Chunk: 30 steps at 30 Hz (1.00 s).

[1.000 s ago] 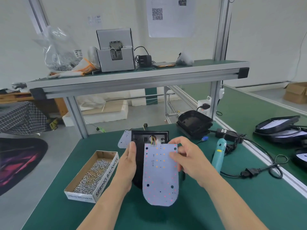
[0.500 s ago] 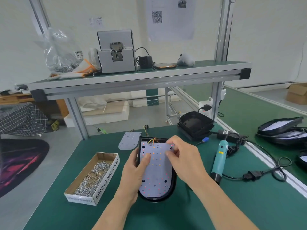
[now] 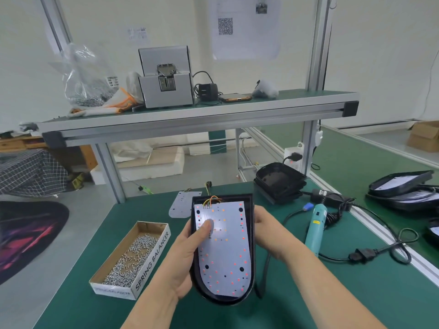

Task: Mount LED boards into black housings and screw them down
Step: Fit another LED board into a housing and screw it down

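A white LED board [image 3: 225, 248] with red and orange dots lies inside a black housing [image 3: 249, 200], its coloured wires at the top edge. My left hand [image 3: 185, 260] grips the housing's left side, thumb pressed on the board. My right hand [image 3: 268, 233] holds the housing's right edge, fingers behind it. A teal electric screwdriver [image 3: 316, 231] lies on the green mat to the right. A cardboard box of screws [image 3: 133, 255] sits to the left.
A second LED board [image 3: 180, 205] lies behind the housing. Empty black housings [image 3: 280, 181] are stacked at the back right, with a power adapter and cables [image 3: 365, 252] nearby. Finished units [image 3: 403, 188] sit at far right. A shelf [image 3: 197, 112] spans overhead.
The board, held tilted above the housing a second ago, now lies seated in it. My right hand slid off the board's top to the housing's right edge; my left thumb moved onto the board.
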Each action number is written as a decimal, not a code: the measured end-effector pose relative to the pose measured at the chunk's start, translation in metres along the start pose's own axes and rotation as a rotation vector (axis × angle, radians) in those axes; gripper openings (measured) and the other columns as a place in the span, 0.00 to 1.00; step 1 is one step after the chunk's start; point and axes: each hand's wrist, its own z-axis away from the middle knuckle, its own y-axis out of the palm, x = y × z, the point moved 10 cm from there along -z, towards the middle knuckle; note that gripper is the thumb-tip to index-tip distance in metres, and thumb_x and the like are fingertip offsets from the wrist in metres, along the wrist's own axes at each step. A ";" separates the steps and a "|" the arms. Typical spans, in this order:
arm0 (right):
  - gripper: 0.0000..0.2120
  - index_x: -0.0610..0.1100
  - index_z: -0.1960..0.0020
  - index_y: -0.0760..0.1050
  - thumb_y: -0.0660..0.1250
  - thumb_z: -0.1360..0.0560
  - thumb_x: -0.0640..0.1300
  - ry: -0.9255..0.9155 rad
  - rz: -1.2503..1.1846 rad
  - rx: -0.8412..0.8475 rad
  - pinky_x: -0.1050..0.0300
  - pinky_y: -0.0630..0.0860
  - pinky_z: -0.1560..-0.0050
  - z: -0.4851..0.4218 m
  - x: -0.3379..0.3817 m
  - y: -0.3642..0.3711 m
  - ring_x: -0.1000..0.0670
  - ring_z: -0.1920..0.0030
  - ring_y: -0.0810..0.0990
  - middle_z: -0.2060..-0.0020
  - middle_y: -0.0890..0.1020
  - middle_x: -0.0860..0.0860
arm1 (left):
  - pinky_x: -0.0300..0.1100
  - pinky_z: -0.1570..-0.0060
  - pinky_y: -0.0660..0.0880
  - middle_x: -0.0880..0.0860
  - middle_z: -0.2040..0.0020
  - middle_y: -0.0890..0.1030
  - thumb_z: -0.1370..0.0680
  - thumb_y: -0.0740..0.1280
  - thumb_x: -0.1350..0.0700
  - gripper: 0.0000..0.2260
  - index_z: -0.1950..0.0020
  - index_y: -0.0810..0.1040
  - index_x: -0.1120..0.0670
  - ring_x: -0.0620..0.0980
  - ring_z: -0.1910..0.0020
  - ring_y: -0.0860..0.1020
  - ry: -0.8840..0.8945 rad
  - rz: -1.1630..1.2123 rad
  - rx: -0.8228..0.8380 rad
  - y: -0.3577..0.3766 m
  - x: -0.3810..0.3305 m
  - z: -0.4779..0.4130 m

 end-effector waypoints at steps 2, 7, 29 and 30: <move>0.15 0.42 0.52 0.84 0.64 0.27 0.26 -0.043 0.132 -0.120 0.53 0.78 0.56 -0.003 0.006 -0.009 0.54 0.59 0.78 0.57 0.87 0.44 | 0.52 0.53 0.82 0.58 0.39 0.83 0.31 0.76 0.50 0.19 0.41 0.83 0.50 0.58 0.44 0.83 0.016 0.023 0.004 0.000 -0.004 0.001; 0.29 0.58 0.76 0.69 0.63 0.29 0.26 -0.064 0.260 -0.232 0.66 0.62 0.70 -0.003 0.008 -0.009 0.59 0.72 0.62 0.77 0.70 0.61 | 0.50 0.54 0.82 0.57 0.38 0.83 0.28 0.76 0.49 0.18 0.39 0.83 0.50 0.56 0.43 0.83 0.083 0.085 -0.005 0.003 -0.015 0.003; 0.03 0.52 0.49 0.80 0.70 0.22 0.48 -0.001 0.144 -0.414 0.41 0.78 0.46 0.012 0.017 -0.024 0.38 0.52 0.80 0.54 0.85 0.45 | 0.57 0.46 0.81 0.58 0.44 0.85 0.28 0.73 0.57 0.19 0.38 0.77 0.54 0.60 0.46 0.84 0.221 -0.129 -0.135 -0.006 -0.036 0.002; 0.02 0.51 0.50 0.79 0.70 0.22 0.46 0.007 0.127 -0.436 0.39 0.78 0.46 0.012 0.013 -0.025 0.38 0.54 0.79 0.54 0.84 0.44 | 0.58 0.45 0.80 0.58 0.44 0.85 0.27 0.73 0.58 0.18 0.38 0.77 0.54 0.60 0.46 0.84 0.229 -0.142 -0.136 -0.005 -0.036 0.001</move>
